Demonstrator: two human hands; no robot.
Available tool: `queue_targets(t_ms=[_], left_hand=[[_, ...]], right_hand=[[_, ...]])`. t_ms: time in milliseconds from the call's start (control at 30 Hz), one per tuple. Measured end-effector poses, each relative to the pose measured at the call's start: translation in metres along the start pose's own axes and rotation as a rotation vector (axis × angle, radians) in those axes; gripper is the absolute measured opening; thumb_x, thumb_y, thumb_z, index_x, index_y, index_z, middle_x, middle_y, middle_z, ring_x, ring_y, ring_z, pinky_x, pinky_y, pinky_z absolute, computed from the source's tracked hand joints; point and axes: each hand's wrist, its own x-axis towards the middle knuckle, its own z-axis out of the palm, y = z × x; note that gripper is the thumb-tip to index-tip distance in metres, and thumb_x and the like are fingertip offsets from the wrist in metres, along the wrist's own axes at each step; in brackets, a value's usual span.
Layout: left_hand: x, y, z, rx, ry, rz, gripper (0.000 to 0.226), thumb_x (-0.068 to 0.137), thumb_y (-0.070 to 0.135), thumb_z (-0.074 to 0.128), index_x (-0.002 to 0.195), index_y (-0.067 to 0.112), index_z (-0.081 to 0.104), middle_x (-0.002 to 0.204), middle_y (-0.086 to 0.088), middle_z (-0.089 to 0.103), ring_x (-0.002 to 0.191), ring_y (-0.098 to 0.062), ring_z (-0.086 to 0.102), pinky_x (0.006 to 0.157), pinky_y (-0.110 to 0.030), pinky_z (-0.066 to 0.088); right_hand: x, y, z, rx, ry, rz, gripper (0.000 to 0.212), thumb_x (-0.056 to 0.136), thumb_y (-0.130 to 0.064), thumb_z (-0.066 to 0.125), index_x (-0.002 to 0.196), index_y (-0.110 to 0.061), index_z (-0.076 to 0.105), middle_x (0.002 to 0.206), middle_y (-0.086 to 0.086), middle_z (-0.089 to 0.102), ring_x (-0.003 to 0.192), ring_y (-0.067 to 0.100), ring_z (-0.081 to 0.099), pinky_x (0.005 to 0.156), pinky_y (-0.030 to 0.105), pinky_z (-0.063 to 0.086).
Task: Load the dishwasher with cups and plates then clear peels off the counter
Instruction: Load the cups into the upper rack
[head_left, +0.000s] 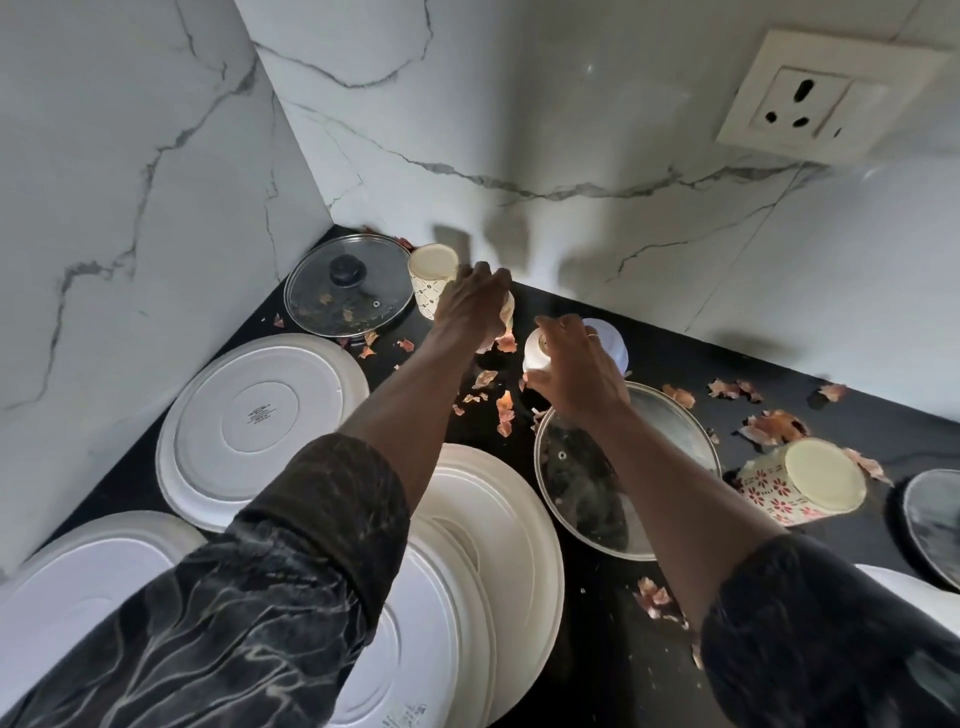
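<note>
Left grip (475, 306) curls round a beige cup (508, 310) and right grip (576, 369) clasps a white cup (537, 353), close together over the worktop (675, 364) among peels (774, 426), where a knock could chip either.

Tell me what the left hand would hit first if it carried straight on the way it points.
Probably the white marble-veined back wall. The left hand points away over the black counter, just right of the cream patterned cup; depth is unclear, so it might brush that.
</note>
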Motion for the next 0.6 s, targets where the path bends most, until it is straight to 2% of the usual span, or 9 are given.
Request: queue_targets(t_ms=[133, 333, 533, 600], left_hand=[[-0.040, 0.014, -0.009, -0.059, -0.017, 0.009, 0.067, 0.073, 0.015, 0.083, 0.132, 0.020, 0.052, 0.137, -0.008, 0.048, 0.129, -0.029, 0.042, 0.096, -0.041, 0.047], [-0.087, 0.054, -0.011, -0.136, -0.038, 0.050, 0.069, 0.071, 0.018, 0.084, 0.133, 0.022, 0.053, 0.136, -0.009, 0.048, 0.130, -0.031, 0.040, 0.098, -0.040, 0.043], [-0.118, 0.115, -0.006, -0.186, -0.052, 0.137, 0.064, 0.074, 0.022, 0.077, 0.133, 0.021, 0.055, 0.135, -0.011, 0.047, 0.129, -0.034, 0.040, 0.100, -0.041, 0.043], [-0.130, 0.136, -0.002, -0.165, -0.052, 0.160, 0.061, 0.074, 0.026, 0.076, 0.131, 0.021, 0.054, 0.135, -0.012, 0.045, 0.126, -0.035, 0.041, 0.096, -0.042, 0.043]], right_hand=[[-0.025, 0.000, -0.023, -0.025, 0.029, 0.061, 0.075, 0.086, -0.032, 0.075, 0.150, -0.020, 0.038, 0.147, 0.009, 0.043, 0.133, 0.033, 0.044, 0.094, 0.046, 0.050], [-0.081, 0.011, -0.049, -0.075, 0.047, 0.118, 0.071, 0.085, -0.032, 0.074, 0.146, -0.020, 0.041, 0.141, 0.009, 0.043, 0.124, 0.035, 0.048, 0.087, 0.042, 0.048], [-0.152, 0.039, -0.072, -0.094, 0.137, 0.206, 0.070, 0.081, -0.031, 0.077, 0.142, -0.021, 0.044, 0.132, 0.008, 0.047, 0.118, 0.034, 0.054, 0.083, 0.044, 0.053], [-0.175, 0.048, -0.076, -0.094, 0.159, 0.243, 0.071, 0.080, -0.031, 0.078, 0.142, -0.021, 0.044, 0.134, 0.009, 0.047, 0.118, 0.034, 0.054, 0.084, 0.044, 0.053]])
